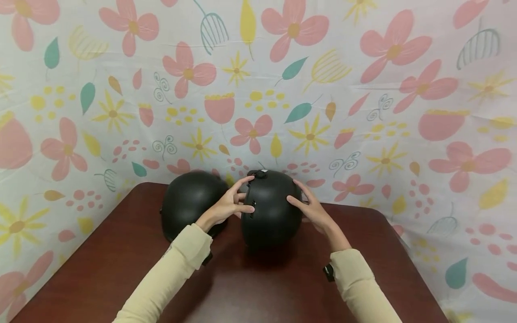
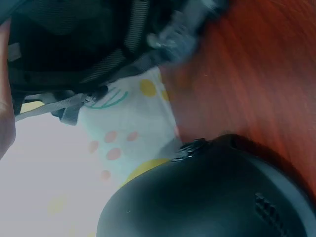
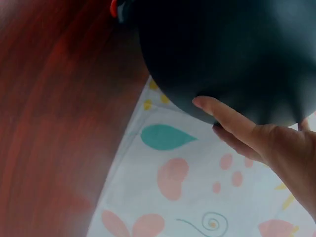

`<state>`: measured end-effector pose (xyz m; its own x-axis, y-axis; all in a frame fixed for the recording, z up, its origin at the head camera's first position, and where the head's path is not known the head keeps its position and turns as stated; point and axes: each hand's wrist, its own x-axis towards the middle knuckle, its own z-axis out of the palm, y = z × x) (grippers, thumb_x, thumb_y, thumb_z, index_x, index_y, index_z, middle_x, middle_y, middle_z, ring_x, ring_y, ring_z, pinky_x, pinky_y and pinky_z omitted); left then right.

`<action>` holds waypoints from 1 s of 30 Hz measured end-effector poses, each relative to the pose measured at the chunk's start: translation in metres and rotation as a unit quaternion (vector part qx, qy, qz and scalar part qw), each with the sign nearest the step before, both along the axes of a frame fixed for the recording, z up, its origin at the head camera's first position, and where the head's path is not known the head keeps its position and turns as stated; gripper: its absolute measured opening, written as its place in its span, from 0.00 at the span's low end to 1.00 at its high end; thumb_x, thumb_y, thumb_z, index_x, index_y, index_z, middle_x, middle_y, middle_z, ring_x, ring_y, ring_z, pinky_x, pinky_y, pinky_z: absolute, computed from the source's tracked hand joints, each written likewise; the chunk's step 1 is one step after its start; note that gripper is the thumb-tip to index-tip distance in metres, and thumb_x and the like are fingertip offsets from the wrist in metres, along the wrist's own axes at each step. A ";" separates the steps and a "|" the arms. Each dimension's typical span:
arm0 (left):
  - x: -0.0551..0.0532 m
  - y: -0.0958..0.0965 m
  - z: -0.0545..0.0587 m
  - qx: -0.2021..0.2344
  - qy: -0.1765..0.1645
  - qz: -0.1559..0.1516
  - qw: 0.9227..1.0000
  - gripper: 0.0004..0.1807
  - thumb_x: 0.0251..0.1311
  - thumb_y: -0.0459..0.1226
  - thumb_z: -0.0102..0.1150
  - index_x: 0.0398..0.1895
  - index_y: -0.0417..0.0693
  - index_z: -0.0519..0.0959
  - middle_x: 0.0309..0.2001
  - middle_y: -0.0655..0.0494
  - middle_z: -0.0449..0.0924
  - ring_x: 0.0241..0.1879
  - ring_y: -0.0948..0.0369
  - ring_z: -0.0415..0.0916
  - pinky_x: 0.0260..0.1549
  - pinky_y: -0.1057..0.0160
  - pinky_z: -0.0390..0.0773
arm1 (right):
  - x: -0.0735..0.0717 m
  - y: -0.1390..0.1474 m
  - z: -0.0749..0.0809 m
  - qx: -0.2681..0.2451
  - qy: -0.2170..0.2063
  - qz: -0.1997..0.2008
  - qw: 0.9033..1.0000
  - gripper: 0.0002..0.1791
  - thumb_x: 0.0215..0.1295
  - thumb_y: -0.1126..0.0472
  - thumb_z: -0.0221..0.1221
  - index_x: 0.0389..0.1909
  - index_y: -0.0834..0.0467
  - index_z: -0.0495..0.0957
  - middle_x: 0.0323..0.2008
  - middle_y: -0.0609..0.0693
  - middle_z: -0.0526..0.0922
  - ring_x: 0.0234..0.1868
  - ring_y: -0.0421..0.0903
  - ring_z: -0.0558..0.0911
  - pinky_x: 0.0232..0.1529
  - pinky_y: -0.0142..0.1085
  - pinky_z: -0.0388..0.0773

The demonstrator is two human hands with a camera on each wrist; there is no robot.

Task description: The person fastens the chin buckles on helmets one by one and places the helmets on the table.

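Both hands hold a black helmet (image 1: 271,211) tilted on its side above the table, its rim toward the left. My left hand (image 1: 229,204) grips the rim side, thumb and index finger on the edge by the vents. On the opposite side, my right hand (image 1: 317,208) holds the rounded shell; its thumb lies on the near surface, as the right wrist view shows the hand (image 3: 276,140) against the dome. The left wrist view reveals the helmet's dark lining and grey straps (image 2: 106,66). A second black helmet (image 1: 187,199) rests on the table at left, partly behind my left hand.
The dark red-brown wooden table (image 1: 242,291) has its back edge near a white cloth (image 1: 258,80) printed with flowers and leaves. The second helmet's shell (image 2: 197,197) sits close to the left wrist.
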<state>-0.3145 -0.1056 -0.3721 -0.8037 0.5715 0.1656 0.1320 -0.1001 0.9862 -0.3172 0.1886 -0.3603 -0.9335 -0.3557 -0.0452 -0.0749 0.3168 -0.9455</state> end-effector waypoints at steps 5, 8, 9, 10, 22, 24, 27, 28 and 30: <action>0.001 -0.002 0.006 -0.011 0.006 -0.003 1.000 0.47 0.61 0.28 0.59 0.78 0.65 0.48 0.67 0.29 0.65 0.37 0.61 0.84 0.25 0.63 0.82 | 0.003 -0.006 -0.009 -0.025 -0.023 -0.010 0.999 0.39 0.73 0.46 0.51 0.78 0.37 0.41 0.79 0.53 0.36 0.72 0.69 0.60 0.55 0.63 0.74; 0.000 -0.001 0.011 -0.019 0.016 -0.007 1.000 0.46 0.62 0.28 0.58 0.78 0.64 0.47 0.68 0.30 0.63 0.38 0.61 0.83 0.25 0.64 0.81 | 0.000 -0.005 -0.014 -0.038 -0.022 -0.017 0.999 0.39 0.73 0.45 0.51 0.78 0.37 0.42 0.79 0.53 0.35 0.75 0.66 0.54 0.55 0.64 0.73; -0.001 0.000 0.013 -0.021 0.018 -0.008 1.000 0.46 0.62 0.27 0.58 0.78 0.63 0.47 0.69 0.31 0.62 0.38 0.61 0.83 0.25 0.64 0.81 | 0.000 -0.004 -0.014 -0.043 -0.024 -0.016 0.999 0.39 0.74 0.46 0.50 0.78 0.38 0.41 0.79 0.53 0.35 0.75 0.66 0.52 0.55 0.64 0.74; -0.002 0.001 0.014 -0.022 0.019 -0.010 1.000 0.46 0.62 0.27 0.57 0.78 0.63 0.47 0.70 0.31 0.62 0.37 0.61 0.83 0.25 0.64 0.81 | -0.001 -0.004 -0.014 -0.048 -0.026 -0.017 0.998 0.38 0.74 0.46 0.50 0.78 0.38 0.41 0.79 0.53 0.35 0.76 0.65 0.51 0.55 0.64 0.73; -0.002 0.016 0.023 -0.055 0.025 -0.039 0.997 0.47 0.63 0.28 0.57 0.78 0.65 0.46 0.72 0.35 0.61 0.35 0.64 0.82 0.24 0.65 0.79 | 0.003 0.006 -0.038 -0.120 -0.020 -0.030 0.992 0.36 0.76 0.52 0.48 0.78 0.40 0.42 0.79 0.54 0.36 0.76 0.65 0.51 0.56 0.67 0.70; -0.004 0.019 0.025 -0.078 0.040 -0.033 0.996 0.46 0.63 0.29 0.58 0.78 0.65 0.46 0.73 0.36 0.58 0.35 0.64 0.81 0.24 0.65 0.77 | 0.003 0.009 -0.042 -0.128 -0.020 -0.031 0.991 0.36 0.76 0.53 0.48 0.78 0.41 0.42 0.78 0.55 0.37 0.76 0.65 0.53 0.56 0.65 0.72; -0.004 0.023 0.026 -0.112 0.065 -0.019 0.991 0.45 0.63 0.32 0.59 0.78 0.66 0.48 0.74 0.35 0.55 0.31 0.63 0.80 0.22 0.64 0.72 | 0.004 0.010 -0.049 -0.125 -0.015 -0.034 0.991 0.37 0.75 0.53 0.50 0.78 0.44 0.43 0.77 0.59 0.42 0.74 0.66 0.56 0.55 0.62 0.75; -0.003 0.024 0.026 -0.123 0.071 -0.018 0.990 0.45 0.63 0.32 0.59 0.77 0.67 0.49 0.74 0.35 0.56 0.29 0.63 0.78 0.22 0.65 0.71 | 0.004 0.011 -0.051 -0.121 -0.013 -0.037 0.992 0.37 0.75 0.53 0.51 0.78 0.45 0.45 0.77 0.60 0.44 0.73 0.66 0.59 0.55 0.60 0.76; -0.002 0.026 0.026 -0.140 0.078 -0.023 0.987 0.45 0.63 0.32 0.59 0.77 0.66 0.49 0.72 0.35 0.60 0.21 0.63 0.72 0.21 0.64 0.68 | 0.006 0.011 -0.055 -0.101 -0.005 -0.042 0.994 0.37 0.73 0.54 0.54 0.78 0.47 0.48 0.75 0.62 0.50 0.71 0.65 0.63 0.56 0.57 0.77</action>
<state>-0.3163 -0.0795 -0.3466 -0.7536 0.6471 0.1154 0.2859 0.1645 0.9440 -0.3111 0.1997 -0.4150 -0.9599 -0.2801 0.0091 -0.0459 0.1253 -0.9911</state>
